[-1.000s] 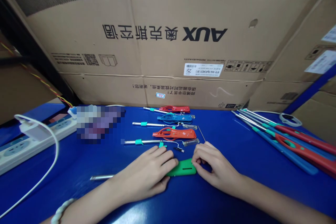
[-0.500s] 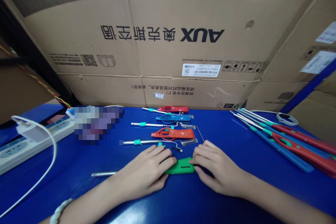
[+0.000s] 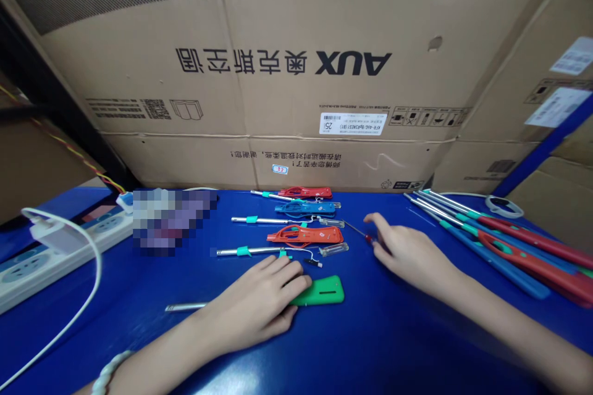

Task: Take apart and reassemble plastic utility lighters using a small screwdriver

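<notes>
My left hand [image 3: 266,296] is closed around a green lighter [image 3: 327,291], a long-necked gas lighter lying on the table. Its wide end sticks out to the right of my fingers, and a silver tube [image 3: 185,307] shows to the left, beyond my forearm. To the right and farther back, my right hand [image 3: 401,250] has its thumb against the red handle of a thin screwdriver [image 3: 369,238]. Its index finger is raised and bent above the handle. The rest of the handle is hidden by the hand, while the shaft points left toward the parts.
Opened lighter bodies in orange [image 3: 308,234], blue [image 3: 308,208] and red [image 3: 308,192] lie behind the hands with tubes and clear tanks. Several whole lighters [image 3: 504,244] lie at right. At left are a power strip [image 3: 60,259] and white cable. A large cardboard box [image 3: 278,24] stands behind.
My right hand has come off the green lighter and moved right and back to the screwdriver, whose shaft now lies at a flatter angle. The left hand has stayed on the lighter.
</notes>
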### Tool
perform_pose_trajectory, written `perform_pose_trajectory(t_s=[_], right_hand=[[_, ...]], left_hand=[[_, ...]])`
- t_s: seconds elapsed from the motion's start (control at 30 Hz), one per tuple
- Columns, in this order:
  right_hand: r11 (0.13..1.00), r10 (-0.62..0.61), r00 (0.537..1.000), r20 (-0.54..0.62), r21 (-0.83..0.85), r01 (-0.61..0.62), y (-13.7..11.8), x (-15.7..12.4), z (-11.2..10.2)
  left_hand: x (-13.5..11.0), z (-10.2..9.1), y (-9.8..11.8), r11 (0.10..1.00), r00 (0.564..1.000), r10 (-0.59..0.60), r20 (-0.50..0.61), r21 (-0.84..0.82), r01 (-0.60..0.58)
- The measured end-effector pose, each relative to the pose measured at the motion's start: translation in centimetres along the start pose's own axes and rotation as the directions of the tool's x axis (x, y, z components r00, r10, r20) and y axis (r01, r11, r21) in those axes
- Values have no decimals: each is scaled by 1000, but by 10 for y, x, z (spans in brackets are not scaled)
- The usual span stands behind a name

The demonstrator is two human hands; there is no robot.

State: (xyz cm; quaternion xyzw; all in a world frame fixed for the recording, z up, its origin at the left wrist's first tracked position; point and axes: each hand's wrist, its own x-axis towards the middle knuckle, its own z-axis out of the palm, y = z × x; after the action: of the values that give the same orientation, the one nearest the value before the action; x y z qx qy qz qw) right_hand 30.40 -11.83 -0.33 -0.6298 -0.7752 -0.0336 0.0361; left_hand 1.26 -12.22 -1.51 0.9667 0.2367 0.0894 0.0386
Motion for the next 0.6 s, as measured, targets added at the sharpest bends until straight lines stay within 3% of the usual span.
perform_pose_trajectory(t_s=[0.07, 0.13, 0.23, 0.3, 0.37, 0.4, 0.47, 0.6], right_hand=[[996, 34, 978, -205, 88, -16, 7, 2, -9], [971, 27, 911, -411, 228, 74, 11, 3, -18], [827, 81, 827, -556, 501, 256, 9, 2, -27], [614, 138, 845, -517, 714, 337, 2, 0, -28], [371, 99, 894, -437, 850, 375, -7, -4, -26], [289, 56, 913, -405, 882, 373, -11, -6, -24], [231, -46, 937, -345, 909, 346, -17, -11, -21], [287, -193, 943, -273, 903, 320, -20, -18, -17]], left_hand=[[0, 0, 0, 1000, 1000, -5, 16, 4, 5], [0, 0, 0, 1000, 1000, -6, 25, 5, 6], [0, 0, 1, 1000, 1000, 0, 19, -1, 0], [0, 0, 1, 1000, 1000, 4, 20, -3, -4], [0, 0, 2, 1000, 1000, 4, 26, -1, -4], [0, 0, 2, 1000, 1000, 4, 28, 2, -4], [0, 0, 2, 1000, 1000, 4, 29, 5, -4], [0, 0, 3, 1000, 999, 8, 42, 2, -8]])
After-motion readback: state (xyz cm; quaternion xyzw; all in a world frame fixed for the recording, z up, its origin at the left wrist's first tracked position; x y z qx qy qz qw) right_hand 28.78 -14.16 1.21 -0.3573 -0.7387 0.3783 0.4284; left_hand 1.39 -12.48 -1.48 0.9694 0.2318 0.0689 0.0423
